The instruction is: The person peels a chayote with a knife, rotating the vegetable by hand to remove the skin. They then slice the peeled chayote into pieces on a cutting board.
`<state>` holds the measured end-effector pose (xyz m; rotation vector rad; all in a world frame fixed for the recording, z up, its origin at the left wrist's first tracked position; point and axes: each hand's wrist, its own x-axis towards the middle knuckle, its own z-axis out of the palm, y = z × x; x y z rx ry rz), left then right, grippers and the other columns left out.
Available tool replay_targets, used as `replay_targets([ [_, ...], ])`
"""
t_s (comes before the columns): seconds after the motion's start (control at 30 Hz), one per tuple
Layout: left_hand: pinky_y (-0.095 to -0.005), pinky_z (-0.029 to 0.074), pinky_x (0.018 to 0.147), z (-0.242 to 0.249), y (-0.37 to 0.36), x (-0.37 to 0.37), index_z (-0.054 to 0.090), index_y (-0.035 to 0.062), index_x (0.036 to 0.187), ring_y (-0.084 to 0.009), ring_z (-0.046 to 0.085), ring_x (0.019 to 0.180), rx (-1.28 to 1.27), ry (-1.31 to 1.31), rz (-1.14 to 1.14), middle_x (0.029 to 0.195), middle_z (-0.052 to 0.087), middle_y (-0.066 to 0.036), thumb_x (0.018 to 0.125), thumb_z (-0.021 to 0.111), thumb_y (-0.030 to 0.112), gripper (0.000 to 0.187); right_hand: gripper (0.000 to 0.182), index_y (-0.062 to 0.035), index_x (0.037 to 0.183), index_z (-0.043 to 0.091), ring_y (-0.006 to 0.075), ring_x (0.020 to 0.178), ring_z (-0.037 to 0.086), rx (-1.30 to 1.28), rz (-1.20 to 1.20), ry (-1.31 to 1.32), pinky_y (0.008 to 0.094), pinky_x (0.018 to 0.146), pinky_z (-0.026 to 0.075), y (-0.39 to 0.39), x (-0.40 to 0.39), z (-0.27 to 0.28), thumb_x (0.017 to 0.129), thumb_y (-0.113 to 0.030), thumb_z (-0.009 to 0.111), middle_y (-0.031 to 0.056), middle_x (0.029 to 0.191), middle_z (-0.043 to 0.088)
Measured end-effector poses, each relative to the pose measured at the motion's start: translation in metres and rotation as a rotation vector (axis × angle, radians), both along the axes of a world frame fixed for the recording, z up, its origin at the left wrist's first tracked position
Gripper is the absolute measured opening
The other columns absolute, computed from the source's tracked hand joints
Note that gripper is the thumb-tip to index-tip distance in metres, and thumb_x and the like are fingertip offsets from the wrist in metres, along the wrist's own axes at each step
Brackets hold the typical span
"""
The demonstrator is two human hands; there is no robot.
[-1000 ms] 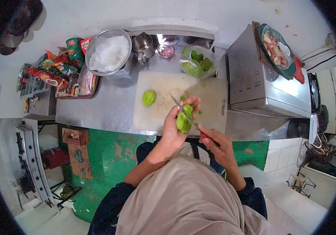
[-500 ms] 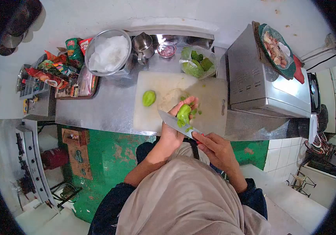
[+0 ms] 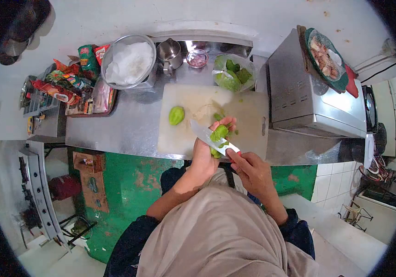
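Observation:
My left hand [image 3: 203, 150] is closed around a cut piece of green pepper [image 3: 219, 134], palm up, over the near side of the white cutting board [image 3: 172, 141]. A knife [image 3: 202, 133] with a wide silver blade and a red-and-white handle is gripped in my right hand [image 3: 253, 173]. Its blade lies across the pepper, with the tip pointing up and left. Another green pepper [image 3: 176, 115], whole and glossy, rests on the board's left side. Small green scraps [image 3: 218, 117] lie on the board behind my left fingers.
Behind the board stand a plastic bag of green pieces [image 3: 233, 74], a small bowl of chopped pinkish food [image 3: 197, 59], a metal pitcher [image 3: 169, 54] and a large metal bowl [image 3: 149, 76]. An oven [image 3: 299, 97] borders the right side; packets [image 3: 66, 87] crowd the left.
The knife blade has shifted slightly up and now crosses higher over the pepper. The pepper has turned in my left hand, and its green end shows lower, beneath the blade.

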<state>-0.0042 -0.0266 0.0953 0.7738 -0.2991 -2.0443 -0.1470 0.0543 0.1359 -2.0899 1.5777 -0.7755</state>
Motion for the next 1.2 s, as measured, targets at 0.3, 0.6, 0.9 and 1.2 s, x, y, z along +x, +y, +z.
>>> replay_targets([
  [0.3,-0.0252,0.040,0.090,0.006,0.000,0.002,0.056,0.0004,0.122,-0.0177,0.054,0.111,0.037,0.048,0.017,0.124,0.059,-0.009,0.096,0.046,0.029,0.039,0.033,-0.0071,0.126,0.059,0.0061,0.062,0.050,0.544,-0.206,-0.904,0.0181,0.052,0.039,0.008,-0.008,-0.001,0.093,-0.009,0.056,0.0044,0.087,0.065],
  [0.6,-0.0291,0.049,0.087,-0.007,-0.008,0.008,0.046,-0.0018,0.131,-0.0234,0.052,0.114,0.134,0.379,0.089,0.131,0.052,-0.015,0.097,0.044,0.029,0.046,0.035,-0.0123,0.124,0.060,0.0246,0.072,0.060,0.271,-0.004,-0.283,0.0325,0.065,0.049,0.013,-0.009,0.010,0.089,-0.016,0.061,0.0106,0.095,0.066],
  [0.9,-0.0293,0.043,0.092,-0.034,-0.010,0.008,0.049,0.0048,0.131,-0.0234,0.049,0.121,0.140,0.230,0.079,0.132,0.052,-0.011,0.089,0.049,0.022,0.045,0.034,-0.0094,0.127,0.059,0.0082,0.061,0.051,0.483,-0.257,-0.594,0.0227,0.054,0.043,0.011,-0.020,-0.027,0.094,-0.016,0.056,0.0033,0.085,0.064],
  [1.2,-0.0314,0.045,0.093,-0.069,-0.008,0.016,0.049,0.0036,0.131,-0.0241,0.050,0.119,0.201,0.178,0.065,0.132,0.052,-0.012,0.089,0.046,0.021,0.045,0.034,-0.0114,0.129,0.057,0.0074,0.059,0.050,0.729,-0.207,-0.637,0.0227,0.055,0.045,0.008,-0.027,-0.053,0.096,-0.019,0.054,0.0046,0.086,0.065],
])
